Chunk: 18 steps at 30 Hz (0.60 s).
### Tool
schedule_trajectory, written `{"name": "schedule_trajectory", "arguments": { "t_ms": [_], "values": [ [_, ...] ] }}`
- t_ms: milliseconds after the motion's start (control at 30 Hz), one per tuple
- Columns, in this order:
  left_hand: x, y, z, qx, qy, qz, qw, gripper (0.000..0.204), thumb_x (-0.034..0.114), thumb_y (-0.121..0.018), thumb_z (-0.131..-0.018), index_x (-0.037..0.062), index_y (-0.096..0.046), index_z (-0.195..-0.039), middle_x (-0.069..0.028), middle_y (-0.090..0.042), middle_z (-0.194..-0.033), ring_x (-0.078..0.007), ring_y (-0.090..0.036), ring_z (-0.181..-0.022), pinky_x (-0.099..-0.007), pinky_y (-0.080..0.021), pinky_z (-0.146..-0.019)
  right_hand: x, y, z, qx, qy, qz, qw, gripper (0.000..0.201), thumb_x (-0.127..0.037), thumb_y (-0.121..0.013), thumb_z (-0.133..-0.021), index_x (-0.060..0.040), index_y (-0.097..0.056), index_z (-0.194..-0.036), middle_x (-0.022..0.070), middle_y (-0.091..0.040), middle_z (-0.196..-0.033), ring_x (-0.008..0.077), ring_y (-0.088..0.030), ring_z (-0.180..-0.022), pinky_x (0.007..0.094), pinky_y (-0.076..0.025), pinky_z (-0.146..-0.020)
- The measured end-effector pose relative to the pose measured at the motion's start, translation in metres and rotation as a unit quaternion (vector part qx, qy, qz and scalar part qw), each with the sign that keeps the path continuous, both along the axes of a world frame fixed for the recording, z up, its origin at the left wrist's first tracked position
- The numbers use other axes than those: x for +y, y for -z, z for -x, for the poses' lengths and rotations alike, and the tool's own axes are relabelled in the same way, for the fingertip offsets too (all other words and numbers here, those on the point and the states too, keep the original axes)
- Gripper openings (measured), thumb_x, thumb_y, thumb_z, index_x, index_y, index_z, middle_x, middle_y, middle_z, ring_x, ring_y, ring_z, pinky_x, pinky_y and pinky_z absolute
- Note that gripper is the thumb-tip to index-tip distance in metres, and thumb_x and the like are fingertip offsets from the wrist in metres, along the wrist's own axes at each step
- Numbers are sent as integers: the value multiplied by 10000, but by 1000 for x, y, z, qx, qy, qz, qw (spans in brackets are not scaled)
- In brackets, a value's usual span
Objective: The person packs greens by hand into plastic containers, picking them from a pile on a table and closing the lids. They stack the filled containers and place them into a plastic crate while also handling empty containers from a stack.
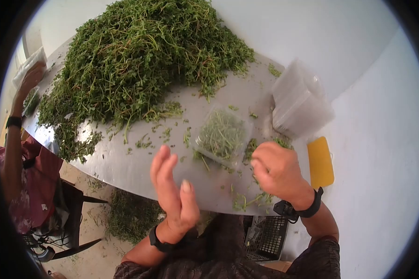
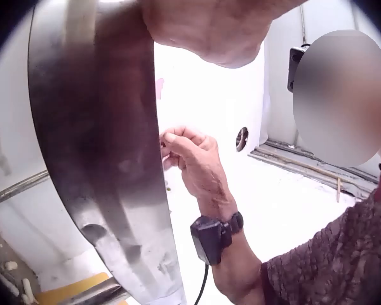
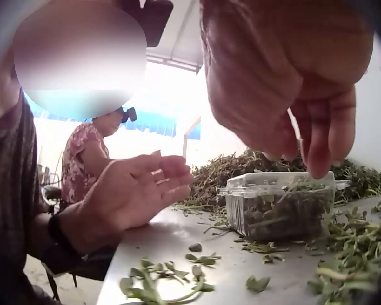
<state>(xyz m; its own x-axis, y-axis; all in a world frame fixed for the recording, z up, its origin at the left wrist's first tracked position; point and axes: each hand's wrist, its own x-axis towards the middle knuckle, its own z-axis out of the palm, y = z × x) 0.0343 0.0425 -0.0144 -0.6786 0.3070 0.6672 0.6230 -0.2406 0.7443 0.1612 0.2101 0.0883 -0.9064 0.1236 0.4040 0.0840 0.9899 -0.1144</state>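
Observation:
A clear plastic clamshell box (image 1: 222, 135) filled with green sprigs sits near the front of the metal table, its lid lying over the greens. Beside its right front corner is my right hand (image 1: 278, 169), fingers curled downward and thumb drawn in toward them; no held item shows. In the right wrist view those fingers (image 3: 320, 136) overlap the box's top. My left hand (image 1: 174, 190) is raised at the table's front edge, left of the box, with fingers extended and nothing in it.
A large heap of leafy green stems (image 1: 144, 56) covers the back of the table (image 1: 139, 172). Stacked clear boxes (image 1: 302, 100) stand at right, near a yellow board (image 1: 320, 162). Loose sprigs (image 1: 253, 201) lie about. Another person's arm (image 1: 15, 139) reaches in at left. A black crate (image 1: 265, 237) is below.

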Motion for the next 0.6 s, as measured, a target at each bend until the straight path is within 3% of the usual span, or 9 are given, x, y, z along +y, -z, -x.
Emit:
{"name": "schedule_trajectory", "arguments": {
  "t_ms": [33, 100, 133, 200, 333, 467, 500, 533, 600],
  "values": [
    [1, -3, 0, 0, 2, 4, 1000, 428, 143, -356, -923, -77, -388, -1289, -204, -290, -1406, -306, -276, -1333, -424, -248, -1083, -2, 4, -4, 0, 2, 4, 1000, 76, -33, -608, -732, -10, -579, -799, 107, -597, -819, 242, -597, -638, 304, -474, -551],
    [6, -6, 1, -110, 51, 0, 993, 433, 113, -339, -940, -64, -352, -1335, -176, -316, -1405, -270, -290, -1331, -396, -255, -1082, -4, 12, -12, -21, 179, 268, 946, 194, -157, -595, -836, 28, -588, -893, 153, -626, -859, 214, -636, -664, 301, -472, -509],
    [9, -4, 2, -122, 60, 9, 991, 440, 107, -326, -957, -41, -319, -1371, -149, -345, -1398, -245, -326, -1312, -376, -265, -1079, -5, 14, -13, -20, 179, 270, 946, 194, -157, -595, -836, 28, -588, -893, 153, -626, -859, 214, -636, -664, 301, -472, -509],
    [13, -2, 4, -152, 81, 15, 985, 428, 100, -361, -945, -57, -344, -1343, -173, -373, -1374, -260, -373, -1273, -370, -299, -1050, -5, 15, -9, -12, 201, 501, 842, 360, -269, -579, -884, 74, -570, -993, 169, -639, -913, 182, -647, -684, 269, -489, -515],
    [22, -15, 3, -232, 98, 9, 968, 424, 123, -448, -928, -61, -392, -1306, -175, -482, -1246, -250, -498, -1110, -341, -382, -957, -8, 20, 8, -29, 182, 570, 801, 471, -292, -529, -921, 108, -487, -1165, 137, -603, -885, 171, -624, -687, 251, -505, -545],
    [24, -20, 4, -237, 90, 19, 967, 413, 132, -481, -916, -55, -427, -1280, -141, -517, -1099, -208, -509, -964, -320, -423, -858, -4, 27, 21, 0, 179, 654, 735, 440, -336, -557, -906, 86, -529, -1024, 88, -540, -775, 163, -618, -674, 238, -490, -486],
    [23, -19, 7, -178, 72, 47, 980, 406, 138, -495, -909, -56, -445, -1261, -126, -509, -1040, -192, -498, -912, -312, -429, -818, -2, 28, 22, 7, 184, 683, 707, 422, -348, -567, -900, 69, -542, -958, 69, -515, -724, 159, -611, -662, 235, -483, -465],
    [22, -19, 8, -119, 53, 75, 989, 398, 144, -509, -902, -58, -463, -1242, -110, -500, -980, -177, -487, -859, -304, -435, -778, 1, 30, 21, 8, 184, 682, 708, 422, -348, -567, -900, 69, -542, -958, 69, -515, -724, 159, -611, -662, 235, -483, -465],
    [19, -24, 6, -165, 81, 77, 980, 371, 142, -521, -897, -56, -487, -1208, -104, -491, -964, -167, -484, -851, -299, -433, -769, 5, 32, 18, -18, 186, 707, 682, 345, -332, -580, -888, 7, -541, -837, 53, -487, -649, 144, -577, -596, 240, -461, -447]
  ]
}}
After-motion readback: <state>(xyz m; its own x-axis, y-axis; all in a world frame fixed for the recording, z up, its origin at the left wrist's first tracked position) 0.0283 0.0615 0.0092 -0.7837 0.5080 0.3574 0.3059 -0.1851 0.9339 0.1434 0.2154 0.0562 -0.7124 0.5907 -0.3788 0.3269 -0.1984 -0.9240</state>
